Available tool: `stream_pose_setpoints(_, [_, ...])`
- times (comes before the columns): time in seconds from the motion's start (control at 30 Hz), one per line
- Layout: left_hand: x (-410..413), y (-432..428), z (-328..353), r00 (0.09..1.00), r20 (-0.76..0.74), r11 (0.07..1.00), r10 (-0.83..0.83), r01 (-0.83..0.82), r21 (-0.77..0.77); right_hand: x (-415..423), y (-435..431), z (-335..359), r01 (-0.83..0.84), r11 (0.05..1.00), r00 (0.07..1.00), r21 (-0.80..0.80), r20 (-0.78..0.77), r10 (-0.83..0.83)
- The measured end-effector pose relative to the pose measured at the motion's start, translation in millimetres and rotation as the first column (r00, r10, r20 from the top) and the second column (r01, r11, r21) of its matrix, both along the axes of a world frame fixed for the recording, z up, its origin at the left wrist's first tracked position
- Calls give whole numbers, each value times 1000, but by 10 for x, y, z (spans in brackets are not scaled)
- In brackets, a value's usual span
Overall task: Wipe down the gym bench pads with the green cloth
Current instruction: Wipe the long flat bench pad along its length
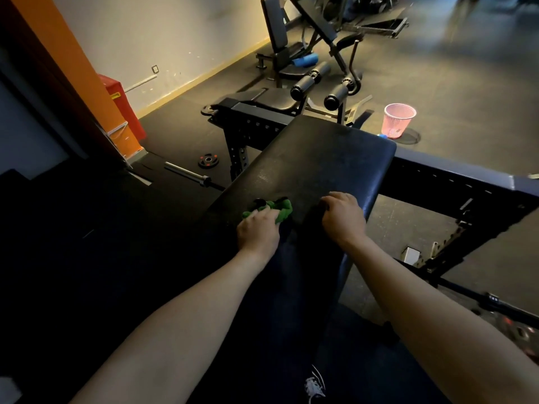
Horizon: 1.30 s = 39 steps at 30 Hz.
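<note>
A black padded bench pad [315,161] stretches away from me in the middle of the view. A crumpled green cloth [277,209] lies on the near left part of the pad. My left hand [258,231] is closed over the cloth and presses it onto the pad. My right hand [342,217] rests knuckles-up on the pad to the right of the cloth, its fingers curled down against the pad near its right side. Whether it grips anything is hidden.
A black steel frame [455,182] crosses behind and to the right of the pad. A pink mesh bin [398,119] stands on the floor beyond. A barbell [189,174] and weight plate [208,160] lie at the left. More gym machines [306,62] stand at the back.
</note>
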<state>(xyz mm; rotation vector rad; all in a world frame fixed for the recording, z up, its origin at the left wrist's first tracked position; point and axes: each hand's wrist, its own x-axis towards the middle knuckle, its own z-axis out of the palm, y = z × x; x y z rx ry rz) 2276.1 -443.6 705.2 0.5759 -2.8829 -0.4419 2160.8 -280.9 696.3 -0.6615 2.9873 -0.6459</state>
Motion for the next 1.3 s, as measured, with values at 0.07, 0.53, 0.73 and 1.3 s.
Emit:
stream_pose_setpoints(0.07, [16, 200, -37, 997, 17, 997, -69, 69, 20, 94, 196, -45, 54, 998, 999, 30, 3, -54])
stream_pose_setpoints(0.53, [-116, 365, -40, 994, 98, 995, 51, -59, 83, 353, 461, -242, -13, 996, 989, -88, 144, 26])
stream_pose_setpoints(0.73, [-18, 948, -5, 997, 34, 997, -74, 74, 8, 368, 492, -267, 2, 992, 987, -128, 160, 19])
stream_pose_setpoints(1.3, [-283, 788, -169, 976, 19, 957, 219, -218, 189, 115, 741, -382, -175, 961, 976, -214, 91, 198])
